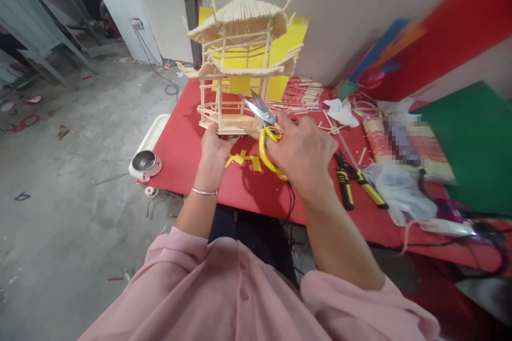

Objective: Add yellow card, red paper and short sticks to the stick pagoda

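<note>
A two-tiered pagoda model [248,70] built of thin pale sticks stands upright in front of me, with yellow card showing behind and through it. My left hand [215,150] grips the front edge of its base from below; some of the fingers are hidden under it. In my right hand [306,144] is a pair of scissors [264,112] with yellow handles. Their blades are spread apart and point up and left, in front of the model's lower storey. Small yellow paper scraps [244,160] lie on the red table [180,152] below the model.
Black-and-yellow pliers [360,184] and a plastic bag [400,189] lie at the right. Loose sticks [300,93] and a crumpled white tissue [341,112] are behind. A metal cup [146,165] stands on a white tray [160,128] at the table's left edge. Cables hang below the front edge.
</note>
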A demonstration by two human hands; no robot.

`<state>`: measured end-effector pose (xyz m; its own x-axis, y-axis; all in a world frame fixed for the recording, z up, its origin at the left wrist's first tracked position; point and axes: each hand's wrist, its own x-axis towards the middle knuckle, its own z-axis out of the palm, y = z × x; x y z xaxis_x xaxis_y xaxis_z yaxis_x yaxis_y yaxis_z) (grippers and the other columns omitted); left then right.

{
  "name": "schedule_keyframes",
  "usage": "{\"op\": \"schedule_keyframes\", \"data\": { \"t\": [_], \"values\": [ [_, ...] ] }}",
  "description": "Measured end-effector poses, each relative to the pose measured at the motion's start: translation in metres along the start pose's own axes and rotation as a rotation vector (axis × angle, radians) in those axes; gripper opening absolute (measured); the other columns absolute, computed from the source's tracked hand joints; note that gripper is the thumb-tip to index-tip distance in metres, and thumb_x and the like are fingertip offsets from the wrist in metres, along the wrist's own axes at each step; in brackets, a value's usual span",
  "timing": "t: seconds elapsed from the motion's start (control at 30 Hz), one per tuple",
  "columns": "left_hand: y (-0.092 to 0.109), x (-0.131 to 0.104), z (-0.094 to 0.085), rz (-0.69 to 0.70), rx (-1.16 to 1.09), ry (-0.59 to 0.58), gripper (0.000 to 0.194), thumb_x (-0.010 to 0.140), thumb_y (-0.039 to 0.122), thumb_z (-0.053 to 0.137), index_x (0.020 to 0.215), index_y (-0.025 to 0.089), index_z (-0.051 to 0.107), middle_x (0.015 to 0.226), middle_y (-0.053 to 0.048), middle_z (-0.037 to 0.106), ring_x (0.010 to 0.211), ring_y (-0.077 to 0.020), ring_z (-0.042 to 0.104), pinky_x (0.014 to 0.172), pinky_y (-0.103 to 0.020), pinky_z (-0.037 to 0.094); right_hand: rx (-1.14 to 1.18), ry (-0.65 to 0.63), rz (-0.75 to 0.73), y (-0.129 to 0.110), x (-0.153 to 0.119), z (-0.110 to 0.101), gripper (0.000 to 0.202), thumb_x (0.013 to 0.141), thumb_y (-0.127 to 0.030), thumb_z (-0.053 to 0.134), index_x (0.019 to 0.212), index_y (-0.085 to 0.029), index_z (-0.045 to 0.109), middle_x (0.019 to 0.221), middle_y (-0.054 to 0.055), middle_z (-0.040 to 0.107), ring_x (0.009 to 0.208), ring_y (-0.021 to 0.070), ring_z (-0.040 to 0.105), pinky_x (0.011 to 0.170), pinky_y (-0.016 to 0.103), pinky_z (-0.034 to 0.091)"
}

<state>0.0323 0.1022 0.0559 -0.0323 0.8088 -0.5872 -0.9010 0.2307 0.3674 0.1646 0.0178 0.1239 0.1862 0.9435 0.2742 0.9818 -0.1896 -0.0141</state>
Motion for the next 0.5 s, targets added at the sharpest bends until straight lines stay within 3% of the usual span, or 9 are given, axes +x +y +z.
{"op": "schedule_keyframes", "data": {
  "t": [0.2,0.5],
  "values": [
    [0.001,0.003,0.0,-0.033,-0.014,0.007,0.025,0.091,0.013,0.052,0.111,0.016,0.067,0.103,-0.011,0.073,0.11,-0.0271,0.069,0.104,-0.05,0.053,0.016,-0.101,-0.064,0.001,-0.003,0.002,0.048,0.097,-0.048,0.05,0.136,-0.024,0.065,0.092,0.013,0.073,0.081,0.0247,0.066,0.07,0.033,0.041],
    [-0.005,0.008,-0.005,0.01,-0.029,-0.024,0.023,0.09,0.012,0.05,0.106,0.017,0.065,0.098,-0.009,0.072,0.111,-0.0266,0.068,0.107,-0.052,0.05,0.048,-0.058,-0.066,-0.003,-0.016,0.005,0.059,0.091,-0.056,0.054,0.142,-0.026,0.06,0.102,0.014,0.071,0.095,0.0307,0.065,0.073,0.035,0.045]
  ]
}}
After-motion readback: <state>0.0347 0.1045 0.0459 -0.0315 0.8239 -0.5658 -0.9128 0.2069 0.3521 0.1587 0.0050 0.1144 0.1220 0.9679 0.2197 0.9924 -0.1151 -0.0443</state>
